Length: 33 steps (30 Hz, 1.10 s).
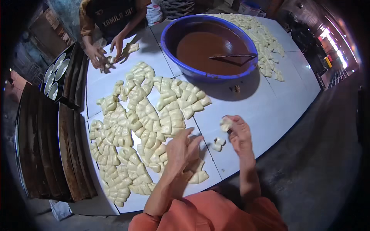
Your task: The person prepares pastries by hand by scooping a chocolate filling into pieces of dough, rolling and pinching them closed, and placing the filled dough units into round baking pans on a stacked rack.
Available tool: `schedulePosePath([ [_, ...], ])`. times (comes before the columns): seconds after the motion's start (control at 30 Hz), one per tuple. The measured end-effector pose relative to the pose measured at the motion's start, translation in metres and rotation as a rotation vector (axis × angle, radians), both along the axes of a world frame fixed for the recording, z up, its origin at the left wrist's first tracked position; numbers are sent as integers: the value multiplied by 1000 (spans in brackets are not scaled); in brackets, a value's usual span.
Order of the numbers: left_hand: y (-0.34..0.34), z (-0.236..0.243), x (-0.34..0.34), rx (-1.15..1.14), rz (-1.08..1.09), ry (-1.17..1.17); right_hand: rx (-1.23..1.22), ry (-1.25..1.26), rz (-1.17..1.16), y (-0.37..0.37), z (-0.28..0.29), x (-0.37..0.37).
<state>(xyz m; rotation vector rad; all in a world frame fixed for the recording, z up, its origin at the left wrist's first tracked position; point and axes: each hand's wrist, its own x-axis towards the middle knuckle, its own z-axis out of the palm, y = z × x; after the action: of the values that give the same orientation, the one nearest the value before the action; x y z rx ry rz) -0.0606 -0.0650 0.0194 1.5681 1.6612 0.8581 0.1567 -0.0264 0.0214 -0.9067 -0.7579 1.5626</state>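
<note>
My right hand is closed on a small pale dough piece, held in the fingertips just above the white table. Below it lie a few small rolled dough pieces, with a dark brown bit showing at one end. My left hand hovers at the right edge of a wide spread of cut, glossy dough pieces. Its fingers are stretched and apart, and I see nothing in them. Some dough portions lie beside its wrist, partly covered by my forearm.
A large blue basin of brown filling, with a flat tool in it, stands at the far middle. More dough pieces lie behind it. Across the table, a co-worker's hands handle dough. Dark metal pans are stacked along the left edge.
</note>
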Motion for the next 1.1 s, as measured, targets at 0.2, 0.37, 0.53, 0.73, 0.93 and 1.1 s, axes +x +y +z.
schedulePosePath([
  [0.2,18,19,18,-90,-95,-523,11,-102,128,-14,-10,-33],
  [0.37,24,18,15,18,-94,-501,253,-418,152,-10,-12,-34],
  [0.53,29,21,17,210,-168,-591,132,-136,16,-4,-4,-47],
  [0.73,29,16,39,325,-93,-612,-3,116,42,-3,-7,-54],
  [0.93,45,-8,65,431,-57,-923,-79,477,73,7,23,-63],
  [1.1,58,-15,72,22,-126,-1359,-61,291,6,43,38,-58],
])
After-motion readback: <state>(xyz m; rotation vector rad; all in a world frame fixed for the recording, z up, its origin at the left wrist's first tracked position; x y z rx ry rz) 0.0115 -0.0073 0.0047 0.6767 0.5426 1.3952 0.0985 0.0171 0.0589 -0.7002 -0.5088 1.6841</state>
